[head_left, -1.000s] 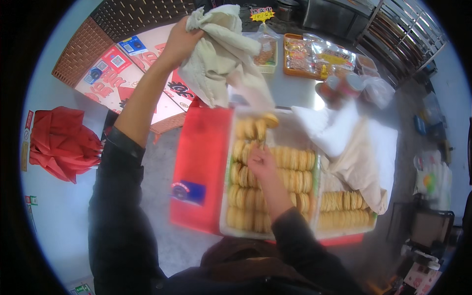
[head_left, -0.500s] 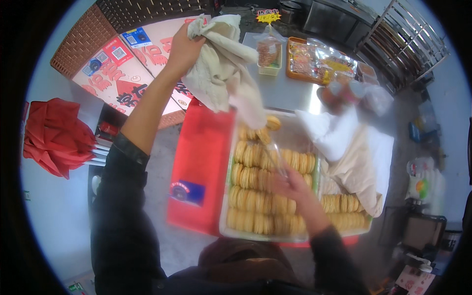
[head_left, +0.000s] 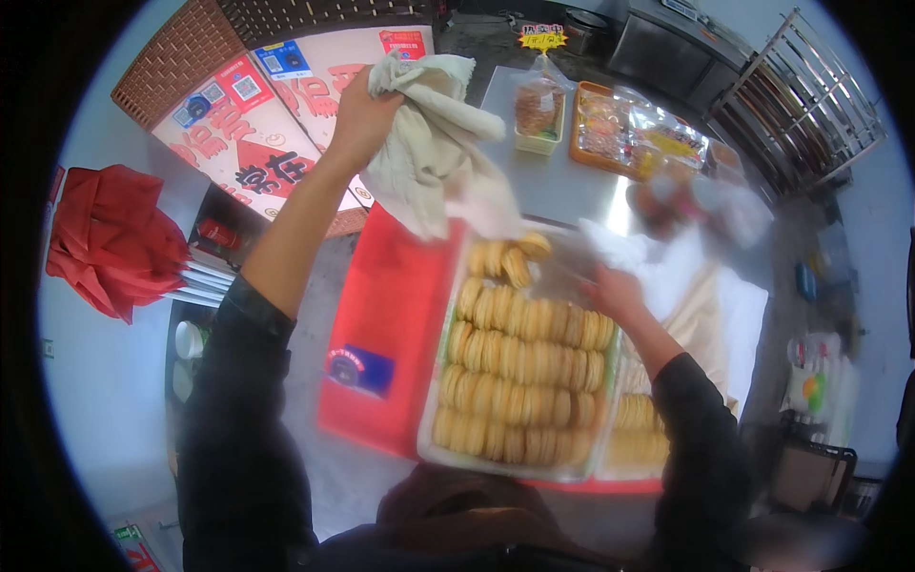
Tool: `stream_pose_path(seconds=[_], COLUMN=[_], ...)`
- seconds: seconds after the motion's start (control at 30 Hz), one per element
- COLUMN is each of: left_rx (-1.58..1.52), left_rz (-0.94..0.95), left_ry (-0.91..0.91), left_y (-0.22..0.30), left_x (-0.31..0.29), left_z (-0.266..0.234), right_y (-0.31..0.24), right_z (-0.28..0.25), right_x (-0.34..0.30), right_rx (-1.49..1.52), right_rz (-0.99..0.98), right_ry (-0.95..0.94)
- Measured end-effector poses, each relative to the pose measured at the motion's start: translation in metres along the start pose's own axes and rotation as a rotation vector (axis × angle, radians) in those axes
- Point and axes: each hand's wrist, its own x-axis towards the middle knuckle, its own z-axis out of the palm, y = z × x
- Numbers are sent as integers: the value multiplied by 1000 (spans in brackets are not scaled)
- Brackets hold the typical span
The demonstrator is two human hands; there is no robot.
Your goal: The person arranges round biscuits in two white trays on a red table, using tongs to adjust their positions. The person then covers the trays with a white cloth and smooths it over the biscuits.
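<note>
My left hand (head_left: 367,119) is raised at the upper left, its fingers closed round a bunched cream cloth (head_left: 429,143). The cloth hangs down over the far left corner of a white tray (head_left: 429,419). Several rows of round, flat golden pastries (head_left: 515,357) stand on edge in that tray, with a few looser ones (head_left: 515,262) at its far end. Over the tray's far right part is my right hand (head_left: 615,294), closed on blurred, thin metal tongs (head_left: 567,275). No pastry can be made out between their tips.
A second tray with pastries (head_left: 637,415) lies to the right, partly under white and beige cloths (head_left: 729,296). A red cover (head_left: 376,315) lies left. Behind are an orange tray of packages (head_left: 600,124) and a bagged tub (head_left: 539,114). A folded red umbrella (head_left: 119,238) is far left.
My right hand has moved from over the middle rows to the far right of the tray. My left hand still holds the cloth up. The view has shifted slightly.
</note>
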Motion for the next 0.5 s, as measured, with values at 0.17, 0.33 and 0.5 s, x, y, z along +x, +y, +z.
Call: stream_pose_path(seconds=[0.17, 0.33, 0.5], left_rx=[-8, -45, -64], left_rz=[-47, -65, -106], left_ry=[34, 30, 22], left_y=[-5, 1, -14], left_x=[-10, -17, -19], left_z=[3, 2, -5], right_y=[-6, 12, 17], right_z=[11, 25, 36], right_x=[14, -11, -53], right_rx=[-16, 31, 185], right_rz=[-9, -3, 25], right_ry=[-13, 47, 193])
